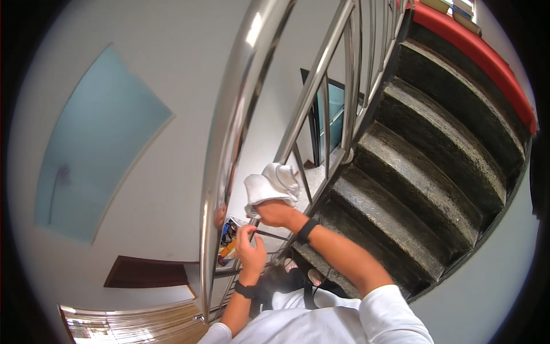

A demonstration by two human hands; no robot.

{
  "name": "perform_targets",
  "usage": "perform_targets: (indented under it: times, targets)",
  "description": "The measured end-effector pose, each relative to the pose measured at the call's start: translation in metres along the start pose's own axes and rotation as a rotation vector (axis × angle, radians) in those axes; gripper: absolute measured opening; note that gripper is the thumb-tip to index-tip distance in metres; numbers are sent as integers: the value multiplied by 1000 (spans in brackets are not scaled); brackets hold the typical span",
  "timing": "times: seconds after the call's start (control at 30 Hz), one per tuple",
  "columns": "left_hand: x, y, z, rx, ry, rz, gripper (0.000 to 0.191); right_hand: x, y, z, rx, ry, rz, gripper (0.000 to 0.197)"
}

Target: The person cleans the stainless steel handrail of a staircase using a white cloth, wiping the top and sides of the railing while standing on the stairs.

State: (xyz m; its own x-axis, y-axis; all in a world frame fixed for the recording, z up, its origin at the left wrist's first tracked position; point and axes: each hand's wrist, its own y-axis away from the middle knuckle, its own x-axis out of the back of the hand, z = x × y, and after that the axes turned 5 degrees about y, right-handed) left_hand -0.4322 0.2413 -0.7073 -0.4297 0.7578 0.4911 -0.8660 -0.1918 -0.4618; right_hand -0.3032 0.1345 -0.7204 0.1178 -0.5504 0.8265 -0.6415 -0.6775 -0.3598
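My right hand [276, 212] grips a folded white cloth [271, 185] with a stitched edge. The cloth lies against the steel rail [310, 92] that runs below the handrail, and it hides part of that rail. A little lower, my left hand [251, 250] is raised beside the railing with thumb and fingers apart and nothing seen in it. Just left of both hands rises the thick polished handrail [223, 116], which mirrors some of the surroundings. Black bands circle both wrists.
Dark metal stairs [412, 159] with worn tread edges climb to the upper right, bordered there by a red strip [485, 41]. Steel balusters [326, 124] stand along the stair side. Through the railing, colourful items [228, 243] show below. A pale blue panel [99, 142] covers part of the left wall.
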Motion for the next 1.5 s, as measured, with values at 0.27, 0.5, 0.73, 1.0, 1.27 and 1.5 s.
perform_targets:
  times: [0.27,0.5,0.73,1.0,1.27,1.5]
  targets:
    - [40,46,-6,-17,119,-261,9,220,-48,68,-203,590,323,55]
    - [47,93,-24,345,152,-245,7,232,-67,86,55,912,760,55]
    - [35,80,-18,257,213,-233,7,82,-35,31,-151,682,323,54]
    - [29,56,-10,234,245,-366,7,178,-65,13,8,652,-350,50]
    - [20,72,-18,284,274,-358,6,253,-84,63,99,1203,34,21]
    - [37,78,-21,300,230,-257,8,237,-95,71,158,1107,133,36]
